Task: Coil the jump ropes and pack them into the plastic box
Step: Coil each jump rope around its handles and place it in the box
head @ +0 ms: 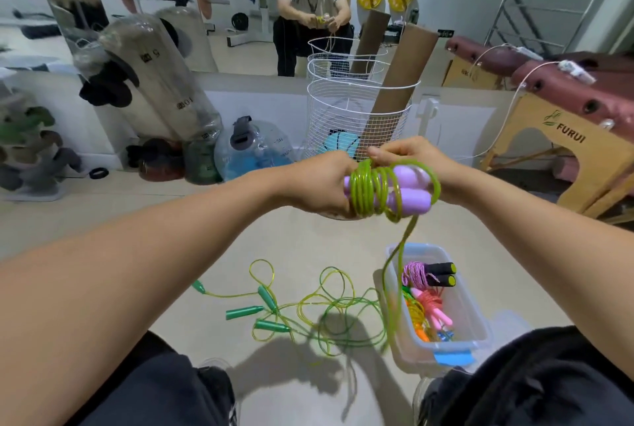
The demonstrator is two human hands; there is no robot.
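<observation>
A jump rope with two purple handles [410,197] is held up in front of me, its green cord [368,190] wound in several turns round both handles. My left hand [319,183] grips the handles from the left. My right hand [417,154] pinches the cord at the top of the coil. A loose tail of cord [391,274] hangs down toward the clear plastic box [475,321] on the floor, which holds several coiled ropes [430,295]. Two more ropes with green handles [271,309] lie tangled on the floor left of the box.
A white wire basket [346,116] with a cardboard tube stands straight ahead. Water bags and weights lean at the left wall. A wooden massage table [562,130] is at the right. A mirror behind shows a seated person. My knees frame the bottom edge.
</observation>
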